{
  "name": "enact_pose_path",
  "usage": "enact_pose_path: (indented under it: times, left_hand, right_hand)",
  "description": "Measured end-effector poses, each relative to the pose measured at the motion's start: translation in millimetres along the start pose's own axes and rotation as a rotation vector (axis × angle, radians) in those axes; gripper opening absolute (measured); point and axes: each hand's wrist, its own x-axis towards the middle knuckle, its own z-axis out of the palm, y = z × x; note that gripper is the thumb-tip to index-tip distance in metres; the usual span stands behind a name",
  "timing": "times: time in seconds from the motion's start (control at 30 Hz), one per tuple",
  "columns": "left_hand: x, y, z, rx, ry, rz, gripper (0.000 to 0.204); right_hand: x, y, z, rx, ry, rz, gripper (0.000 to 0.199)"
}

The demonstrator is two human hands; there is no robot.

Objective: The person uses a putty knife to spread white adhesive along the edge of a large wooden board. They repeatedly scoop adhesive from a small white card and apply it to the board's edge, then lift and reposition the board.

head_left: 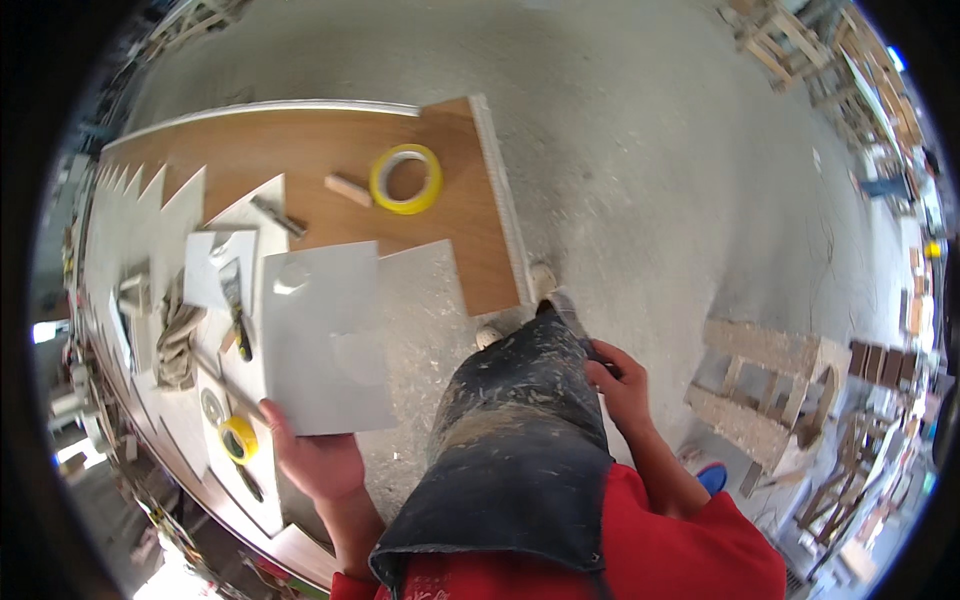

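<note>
My left hand (325, 468) grips the near edge of a flat, pale grey rectangular board (325, 350), thumb on top. A whitish blob shows near the board's far left corner. Down by the dark, stained apron (520, 400), my right hand (622, 385) is closed round the dark handle of what looks like a putty knife (568, 312), its greyish blade pointing away from me. Left of the board, a putty knife with a black and yellow handle (241, 330) rests on the worktop, partly over a small white sheet (205, 270).
The brown worktop (270, 140) carries white saw-toothed panels (130, 225), a yellow tape roll (433, 185), a small wooden block (348, 190), a metal piece (277, 215), a crumpled rag (178, 340) and another tape roll (238, 440). A spattered wooden stool (765, 345) stands right. Someone (888, 187) is far right.
</note>
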Motion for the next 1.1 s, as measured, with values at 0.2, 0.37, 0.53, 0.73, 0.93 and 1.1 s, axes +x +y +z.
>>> enact_pose_path:
  times: [0.2, 0.37, 0.53, 0.73, 0.93, 1.1]
  left_hand:
    - [-4.8, -1.0, 9.0, -0.27, 0.041, -0.081, 0.055]
    - [-21.3, 12.6, -7.1, -0.574, 0.017, -0.021, 0.056]
    - [-35.6, 19.5, -43.5, -0.589, 0.057, 0.189, 0.056]
    - [-49.0, 29.9, -93.4, -0.78, 0.235, 0.315, 0.055]
    - [-34.4, 35.4, -154.5, -0.661, 0.377, 0.441, 0.054]
    - [-5.6, 32.8, -184.5, -0.608, 0.424, 0.479, 0.053]
  right_hand:
    - [-11.4, -114.8, 38.8, -0.217, -0.391, -0.647, 0.037]
    - [-26.9, -180.4, 117.1, -0.486, -0.675, -0.925, 0.034]
    - [-39.0, -195.0, 146.1, -0.713, -0.771, -1.163, 0.037]
    - [-32.4, -184.1, 164.4, -0.873, -0.94, -1.162, 0.035]
    - [-10.4, -176.6, 161.3, -0.514, -0.825, -0.321, 0.028]
    - [-10.2, -186.6, 166.4, -0.316, -0.82, -0.092, 0.023]
